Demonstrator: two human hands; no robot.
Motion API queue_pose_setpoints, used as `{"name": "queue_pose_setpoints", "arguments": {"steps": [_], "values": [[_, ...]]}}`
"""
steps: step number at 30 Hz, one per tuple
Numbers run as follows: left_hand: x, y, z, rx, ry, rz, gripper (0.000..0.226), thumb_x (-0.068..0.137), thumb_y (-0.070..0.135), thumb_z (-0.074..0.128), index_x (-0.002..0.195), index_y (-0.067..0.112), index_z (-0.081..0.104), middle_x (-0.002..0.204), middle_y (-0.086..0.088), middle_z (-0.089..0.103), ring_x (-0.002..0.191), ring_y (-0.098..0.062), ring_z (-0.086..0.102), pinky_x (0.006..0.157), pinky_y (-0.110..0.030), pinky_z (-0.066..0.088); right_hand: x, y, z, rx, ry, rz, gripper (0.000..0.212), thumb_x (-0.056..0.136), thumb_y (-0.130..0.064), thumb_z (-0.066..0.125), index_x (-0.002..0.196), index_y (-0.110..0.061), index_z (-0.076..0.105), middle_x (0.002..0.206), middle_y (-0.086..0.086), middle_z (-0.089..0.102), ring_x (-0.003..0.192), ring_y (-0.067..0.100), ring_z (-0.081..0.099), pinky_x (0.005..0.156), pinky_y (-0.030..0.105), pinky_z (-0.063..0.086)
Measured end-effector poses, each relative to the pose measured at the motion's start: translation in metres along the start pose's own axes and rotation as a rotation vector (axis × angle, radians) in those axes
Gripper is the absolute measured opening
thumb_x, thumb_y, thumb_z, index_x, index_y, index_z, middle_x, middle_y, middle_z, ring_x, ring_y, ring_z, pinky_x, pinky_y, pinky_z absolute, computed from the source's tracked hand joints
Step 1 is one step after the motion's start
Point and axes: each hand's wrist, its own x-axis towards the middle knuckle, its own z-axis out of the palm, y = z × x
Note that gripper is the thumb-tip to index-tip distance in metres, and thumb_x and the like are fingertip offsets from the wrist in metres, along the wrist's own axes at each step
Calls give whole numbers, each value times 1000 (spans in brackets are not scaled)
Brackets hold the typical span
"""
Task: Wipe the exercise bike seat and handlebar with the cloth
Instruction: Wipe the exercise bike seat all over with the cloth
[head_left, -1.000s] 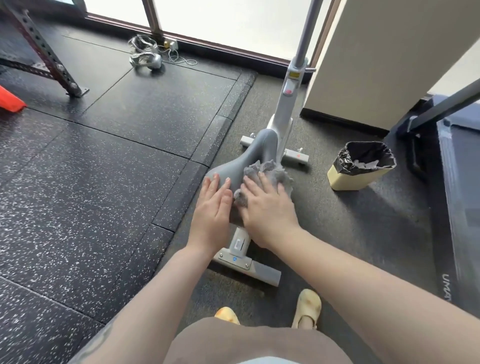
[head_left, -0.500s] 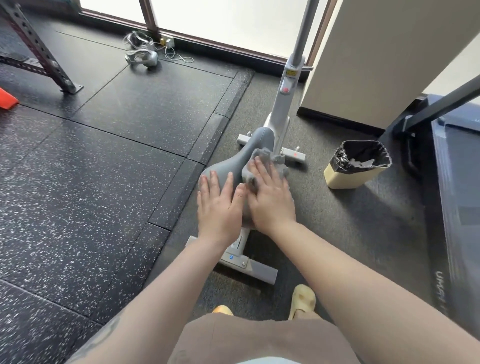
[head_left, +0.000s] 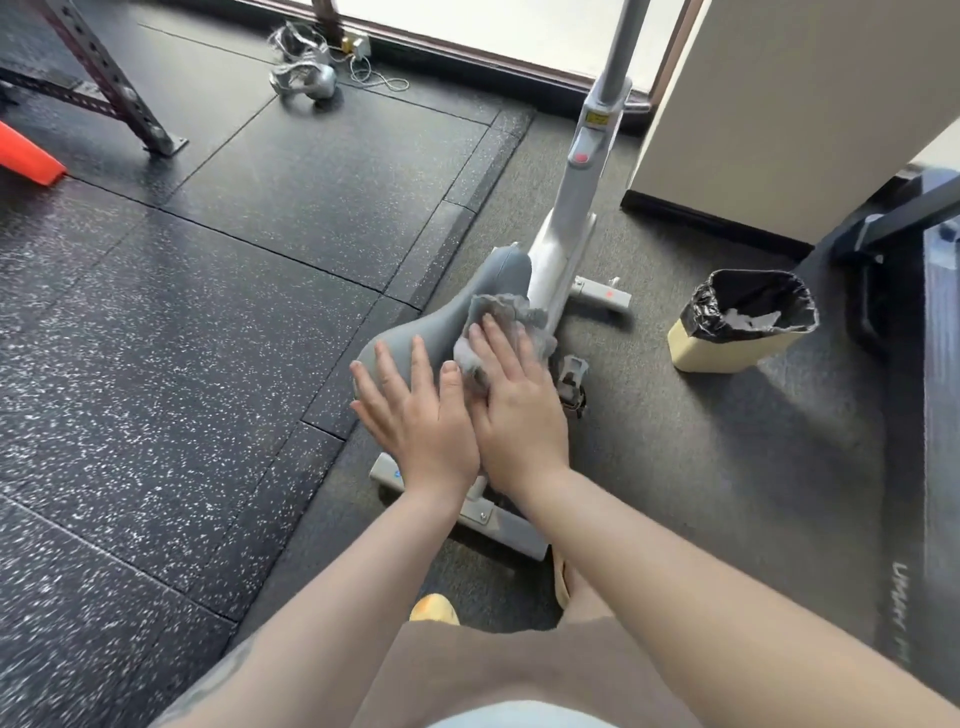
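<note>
The grey bike seat (head_left: 457, 306) lies below me, its narrow nose pointing away toward the white frame post (head_left: 576, 208). My right hand (head_left: 514, 400) presses a crumpled grey cloth (head_left: 506, 322) flat onto the right side of the seat. My left hand (head_left: 415, 415) rests palm-down with fingers spread on the wide rear of the seat, touching the right hand. The handlebar is out of view above the post.
A beige bin with a black liner (head_left: 743, 322) stands on the floor to the right. A treadmill edge (head_left: 930, 415) runs along the far right. A pale cabinet (head_left: 779, 114) is behind the bike. Metal rack legs (head_left: 119, 98) and an orange object (head_left: 26, 156) sit far left.
My right hand pushed the cloth forward toward the seat's nose, then drew it back toward the middle. My left hand stayed flat on the rear of the seat.
</note>
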Motion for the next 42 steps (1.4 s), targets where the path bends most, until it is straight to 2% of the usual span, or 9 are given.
{"name": "queue_pose_setpoints", "arguments": {"steps": [6,12,17,22,27,30,34,38,42], "values": [[13,23,14,-16,114,-245,45,97,41,33,141,35,37,159,9,10,146,-17,-10,115,-46,-11,9,33,-14,71,-147,-289,53,96,-24,45,147,-17,30,156,-3,24,147,18,4,119,34,-2],[14,34,24,120,205,-276,47,94,39,38,140,33,37,159,8,9,146,-14,-7,114,-51,-11,67,36,-11,47,-140,-219,53,99,-32,38,148,-19,25,157,-3,20,147,18,-1,118,48,7],[11,34,29,190,248,-239,51,94,41,26,144,33,31,160,3,8,146,-14,-5,114,-52,-11,89,79,-40,-174,-351,-764,53,96,-37,32,148,-29,26,155,-11,23,145,9,7,119,39,6],[-4,32,37,374,315,-178,58,94,42,32,148,22,23,159,-2,12,147,-18,3,117,-46,-2,122,47,-32,-191,-297,-358,49,100,-37,29,147,-23,29,156,-6,24,146,17,7,118,41,2],[-26,33,40,301,360,-168,64,96,46,27,149,11,18,158,-4,13,147,-18,2,120,-39,4,126,28,-35,-147,-537,-775,40,99,-37,31,128,-20,53,138,5,52,132,25,38,110,41,26],[-29,32,42,278,357,-212,66,97,42,35,150,10,11,159,-6,5,147,-19,-5,120,-38,3,187,26,-47,-385,-607,-625,47,99,-38,25,108,-9,60,117,18,62,112,34,54,93,41,37],[-29,35,43,250,377,-281,70,96,46,33,150,12,5,160,-5,-3,146,-18,-10,120,-38,3,181,-19,-18,-632,-712,-588,39,95,-30,29,127,-16,46,132,13,55,120,34,51,96,44,38],[-31,30,41,138,381,-243,71,93,52,32,151,24,0,160,7,-5,145,-7,-14,119,-35,4,138,-52,0,-440,-781,-828,42,99,-30,25,137,-19,39,136,6,53,120,31,52,93,44,40],[-35,10,29,96,341,-157,73,91,55,34,151,22,11,159,10,3,144,-2,-8,119,-32,7,186,-22,-5,-407,-989,-688,25,98,-24,35,85,-8,50,91,16,62,78,28,58,62,27,35]]}}
